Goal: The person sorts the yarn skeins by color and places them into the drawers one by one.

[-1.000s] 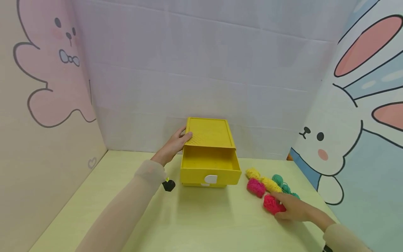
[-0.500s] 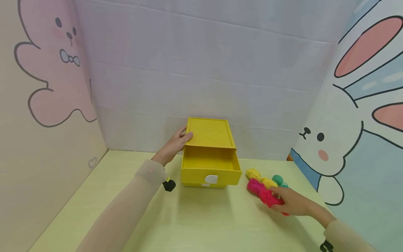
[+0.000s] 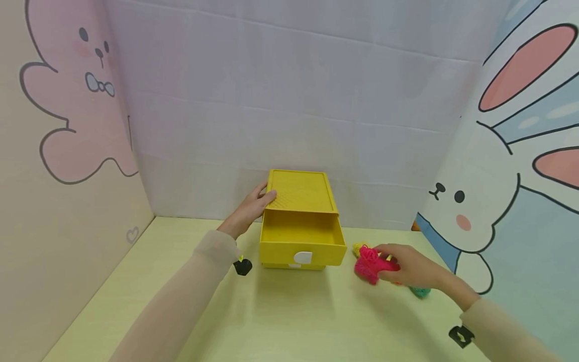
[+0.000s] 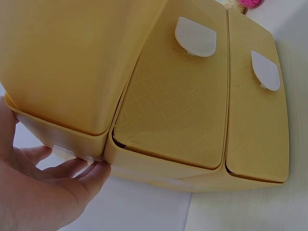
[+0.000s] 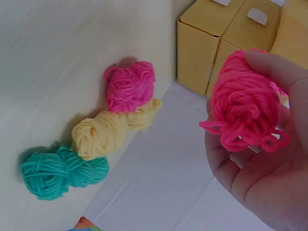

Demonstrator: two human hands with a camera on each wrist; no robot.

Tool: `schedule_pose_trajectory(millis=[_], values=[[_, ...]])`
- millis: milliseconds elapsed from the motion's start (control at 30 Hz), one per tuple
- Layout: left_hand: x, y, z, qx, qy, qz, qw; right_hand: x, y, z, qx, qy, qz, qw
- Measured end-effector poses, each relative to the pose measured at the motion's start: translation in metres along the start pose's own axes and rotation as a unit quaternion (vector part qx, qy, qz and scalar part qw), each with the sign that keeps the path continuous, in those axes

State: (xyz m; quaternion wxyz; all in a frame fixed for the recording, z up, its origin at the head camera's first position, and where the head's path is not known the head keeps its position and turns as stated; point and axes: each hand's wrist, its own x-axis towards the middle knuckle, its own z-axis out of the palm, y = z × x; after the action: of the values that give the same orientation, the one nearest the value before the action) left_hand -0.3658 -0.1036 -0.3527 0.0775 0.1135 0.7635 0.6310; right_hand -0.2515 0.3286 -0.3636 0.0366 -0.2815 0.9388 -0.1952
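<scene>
pink yarn (image 5: 245, 96): snug in right fingers (image 5: 219, 154), just right of open drawer (image 3: 278, 254)
left fingers (image 4: 95, 177): kinda loosely spread against cabinet (image 3: 303, 190)

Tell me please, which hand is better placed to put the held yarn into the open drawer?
Probably the right hand: it holds the red-pink yarn near the open drawer, while the left hand grips the yellow cabinet.

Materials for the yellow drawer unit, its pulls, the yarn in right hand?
Yellow drawer unit: probably plastic, satin; thin walls, embossed lattice.
White pulls: likely plastic, smooth, uniform.
Hot-pink yarn skein: matte, visibly twisted strands; wool or acrylic, can't tell.
</scene>
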Motion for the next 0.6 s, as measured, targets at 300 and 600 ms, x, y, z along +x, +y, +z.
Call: schedule_pose_trajectory(millis=[300,600], values=[[0.001,0.0,0.0,-0.005,-0.001,-0.005,1.0,0.016,-0.037,-0.034,-0.008,0.046,-0.013,0.999],[0.001,-0.002,-0.001,-0.003,0.003,-0.004,1.0,0.043,-0.086,-0.067,-0.016,0.076,-0.026,0.997]])
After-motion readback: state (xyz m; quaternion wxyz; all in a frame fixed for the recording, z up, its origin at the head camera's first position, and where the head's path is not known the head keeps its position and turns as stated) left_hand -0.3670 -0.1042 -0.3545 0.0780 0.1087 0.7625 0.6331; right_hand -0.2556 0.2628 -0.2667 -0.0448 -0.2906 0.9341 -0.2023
